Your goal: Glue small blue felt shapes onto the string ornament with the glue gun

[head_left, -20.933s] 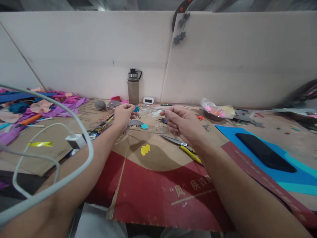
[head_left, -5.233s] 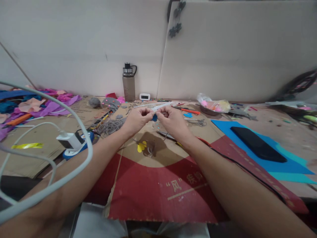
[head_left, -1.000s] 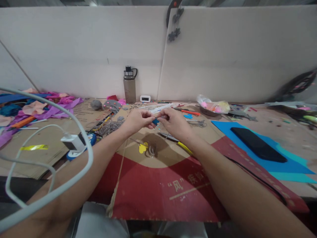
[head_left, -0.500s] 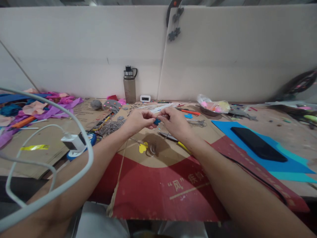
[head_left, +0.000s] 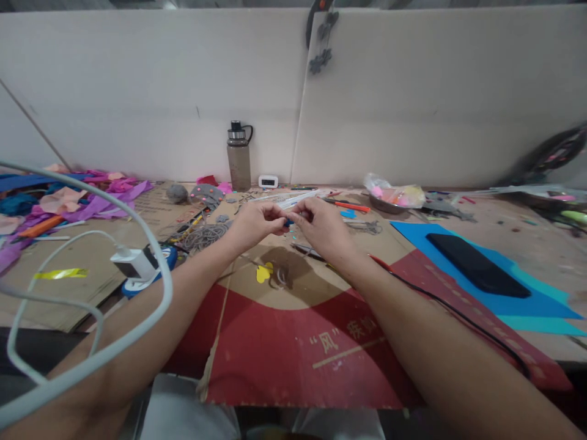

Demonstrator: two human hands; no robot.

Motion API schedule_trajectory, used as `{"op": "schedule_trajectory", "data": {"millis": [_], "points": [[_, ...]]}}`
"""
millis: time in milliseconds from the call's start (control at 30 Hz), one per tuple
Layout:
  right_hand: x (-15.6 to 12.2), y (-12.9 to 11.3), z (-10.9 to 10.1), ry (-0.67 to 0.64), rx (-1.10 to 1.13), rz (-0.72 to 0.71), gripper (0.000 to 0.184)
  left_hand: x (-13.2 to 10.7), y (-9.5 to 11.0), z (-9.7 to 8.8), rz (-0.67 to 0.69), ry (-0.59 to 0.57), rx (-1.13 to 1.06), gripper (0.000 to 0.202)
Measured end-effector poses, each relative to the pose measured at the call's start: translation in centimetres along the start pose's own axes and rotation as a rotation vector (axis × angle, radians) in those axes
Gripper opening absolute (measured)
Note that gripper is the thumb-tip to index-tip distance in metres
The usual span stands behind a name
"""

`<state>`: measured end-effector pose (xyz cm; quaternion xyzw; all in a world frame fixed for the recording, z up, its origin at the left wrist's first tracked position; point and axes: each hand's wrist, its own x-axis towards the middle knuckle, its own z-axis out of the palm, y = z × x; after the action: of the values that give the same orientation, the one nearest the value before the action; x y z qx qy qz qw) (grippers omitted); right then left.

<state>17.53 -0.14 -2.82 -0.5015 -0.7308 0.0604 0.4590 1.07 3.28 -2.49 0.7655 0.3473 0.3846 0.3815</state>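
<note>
My left hand point(head_left: 257, 223) and my right hand point(head_left: 321, 227) meet at the fingertips above the red-and-brown cardboard point(head_left: 279, 360). Between them they pinch a small blue piece point(head_left: 288, 223), mostly covered by the fingers, so its kind and shape do not show. Below the hands lie a yellow heart-shaped cutout point(head_left: 262, 272) and a thin curled strip point(head_left: 279, 278) in the hands' shadow. A dark slim tool point(head_left: 305, 249) lies partly under my right hand. Left of my left hand is a tangle of grey cord point(head_left: 205, 237).
A bottle point(head_left: 239, 159) and small white clock point(head_left: 268, 181) stand by the white partition. Right are a bagged bowl point(head_left: 393, 197) and a black phone point(head_left: 477, 264) on blue sheets. A white cable point(head_left: 166, 287) loops across my left arm; a charger point(head_left: 135, 266) sits nearby.
The fingertips have closed further over the blue piece, so less of it shows. My right hand has turned slightly, and more of the black cord beside that forearm is uncovered.
</note>
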Motion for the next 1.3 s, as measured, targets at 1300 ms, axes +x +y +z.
{"op": "schedule_trajectory", "data": {"millis": [1300], "points": [[-0.7,-3.0,-3.8,0.071,-0.12,-0.121,0.028,1.4,-2.5,-3.8,0.001,0.495,-0.564,0.02]]}}
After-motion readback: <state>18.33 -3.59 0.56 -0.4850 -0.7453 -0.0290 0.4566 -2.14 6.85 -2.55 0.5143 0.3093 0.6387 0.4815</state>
